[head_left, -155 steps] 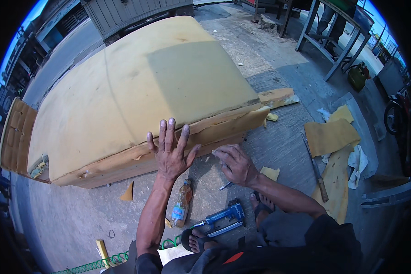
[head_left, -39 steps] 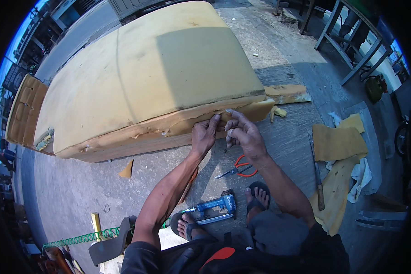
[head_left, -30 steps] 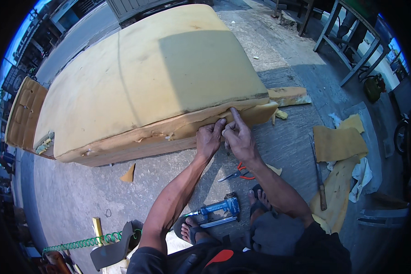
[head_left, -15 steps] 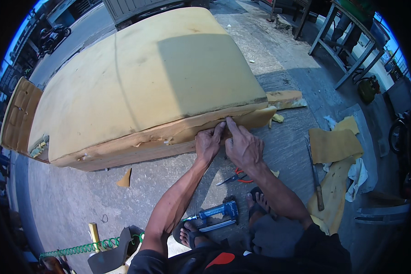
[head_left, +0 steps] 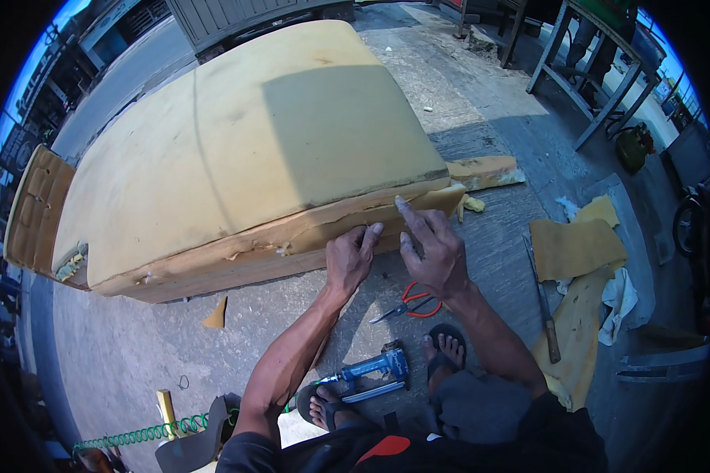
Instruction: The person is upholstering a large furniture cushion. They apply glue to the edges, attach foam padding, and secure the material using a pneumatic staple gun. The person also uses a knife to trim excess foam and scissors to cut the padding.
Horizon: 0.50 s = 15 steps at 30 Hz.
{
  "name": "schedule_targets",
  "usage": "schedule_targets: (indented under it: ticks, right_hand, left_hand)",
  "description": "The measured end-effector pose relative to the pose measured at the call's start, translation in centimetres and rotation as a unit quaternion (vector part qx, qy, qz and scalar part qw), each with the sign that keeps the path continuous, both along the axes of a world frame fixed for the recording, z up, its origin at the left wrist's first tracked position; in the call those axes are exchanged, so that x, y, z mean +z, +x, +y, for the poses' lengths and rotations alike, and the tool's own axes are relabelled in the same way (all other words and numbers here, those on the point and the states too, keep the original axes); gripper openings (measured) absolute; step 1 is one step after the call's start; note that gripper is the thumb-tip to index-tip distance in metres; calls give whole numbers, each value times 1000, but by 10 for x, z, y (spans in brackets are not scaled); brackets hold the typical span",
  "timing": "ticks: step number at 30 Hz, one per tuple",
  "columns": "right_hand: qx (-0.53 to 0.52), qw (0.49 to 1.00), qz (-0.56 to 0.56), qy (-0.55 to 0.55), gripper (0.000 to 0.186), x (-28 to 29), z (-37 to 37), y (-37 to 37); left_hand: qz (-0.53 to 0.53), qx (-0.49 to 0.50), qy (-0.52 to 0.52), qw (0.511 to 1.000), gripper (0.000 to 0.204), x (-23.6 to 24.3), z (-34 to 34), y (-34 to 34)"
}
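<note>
A large yellow foam cushion [head_left: 237, 126] lies ahead of me, with a foam strip [head_left: 323, 230] along its near side and a gap at the seam. My left hand [head_left: 350, 258] is at that near side, fingers curled and thumb close to the forefinger; whatever they pinch is hidden. Just right of it, my right hand [head_left: 436, 256] has its forefinger stretched toward the seam and the other fingers loosely bent, holding nothing visible. Below the hands, scissors with red handles [head_left: 406, 308] lie on the ground, and a blue staple gun [head_left: 371, 367] lies between my feet.
At right are a long knife [head_left: 546, 307], foam offcuts [head_left: 576, 248] and a white cloth [head_left: 619, 299]. A green coiled hose [head_left: 146, 434] runs at lower left. A tufted brown panel [head_left: 38, 213] leans by the cushion's left end. A metal-framed table [head_left: 592, 71] stands far right.
Both hands have drawn back from the seam toward me and moved apart; the right hand's fingers have loosened. The view has shifted slightly.
</note>
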State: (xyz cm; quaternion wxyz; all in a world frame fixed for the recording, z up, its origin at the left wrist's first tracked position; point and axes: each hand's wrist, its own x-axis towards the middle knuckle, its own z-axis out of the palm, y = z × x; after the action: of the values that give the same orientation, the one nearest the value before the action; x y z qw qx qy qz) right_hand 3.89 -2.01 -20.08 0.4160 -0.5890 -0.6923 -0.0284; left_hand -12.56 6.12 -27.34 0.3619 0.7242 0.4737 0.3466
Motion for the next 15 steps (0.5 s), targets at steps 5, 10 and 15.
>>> schedule_targets:
  ticks: [5,10,15]
  right_hand:
    - [30,994,-95,54,75,-7,29,32]
    - [23,994,-90,53,78,-25,51,29]
    - [-9,997,-54,57,81,-33,63,29]
  left_hand:
    - [196,50,455,867,56,30,4,-6]
    - [222,29,460,859,48,34,30,-9]
    - [174,45,449,875,27,26,34,3]
